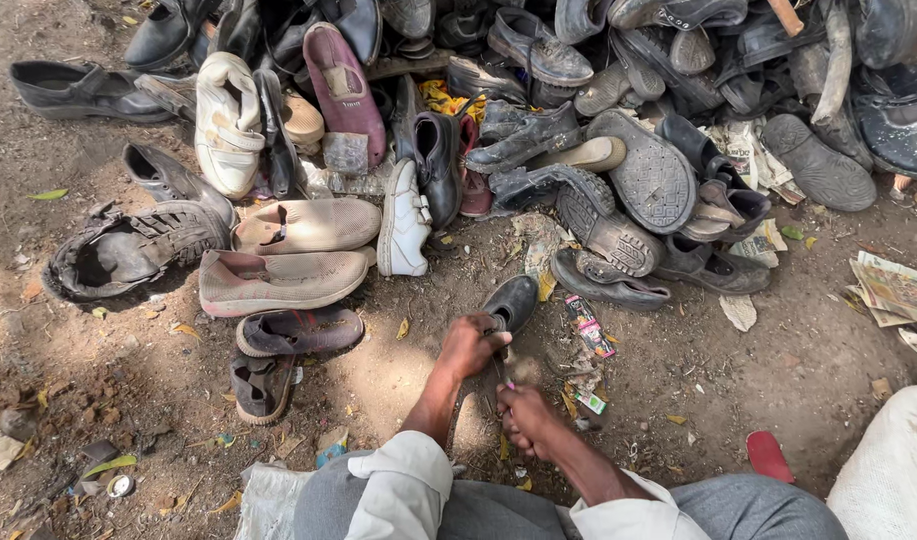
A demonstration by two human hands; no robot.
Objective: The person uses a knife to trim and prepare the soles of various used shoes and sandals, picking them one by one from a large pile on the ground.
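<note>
I sit on bare dirt before a heap of worn shoes. My left hand (pixel 469 346) grips the heel end of a small black shoe (pixel 512 300) that stands on the ground just ahead of my knees. Below it, my right hand (pixel 524 415) is closed on a thin tool with a pink tip (pixel 506 378), held close against the shoe's back. What the tool touches is hidden by my fingers. Both sleeves are pale, rolled at the forearm.
A large pile of shoes and sandals (pixel 539 120) fills the far side. A pair of beige slip-ons (pixel 284 255) and small sandals (pixel 299 333) lie at left. Wrappers (pixel 589 328), newspaper (pixel 899 290), a red object (pixel 769 455) and a white sack (pixel 894 470) lie at right.
</note>
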